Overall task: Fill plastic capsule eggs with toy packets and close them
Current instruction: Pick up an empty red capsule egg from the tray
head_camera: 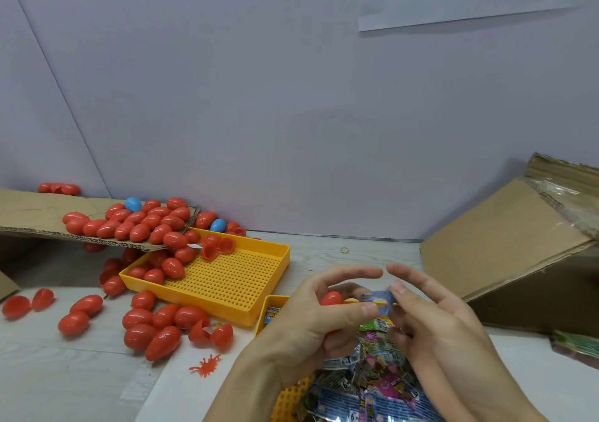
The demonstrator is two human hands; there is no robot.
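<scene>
At lower centre of the frame a folded toy packet (378, 300) is pinched between the thumbs and fingers of the left hand (311, 321) and right hand (431, 321), while a red capsule half (331, 298) is held in the left hand just left of it, so that hand is judged nearer for the insertion. A tray of packets (366, 376) lies directly below, and closed red eggs (152, 324) are scattered on the desk (64, 373) beside a yellow tray (227, 279) at left, nothing standing between.

Red egg half (331, 298) mostly hidden behind left hand (304, 318), packet print blurred
</scene>
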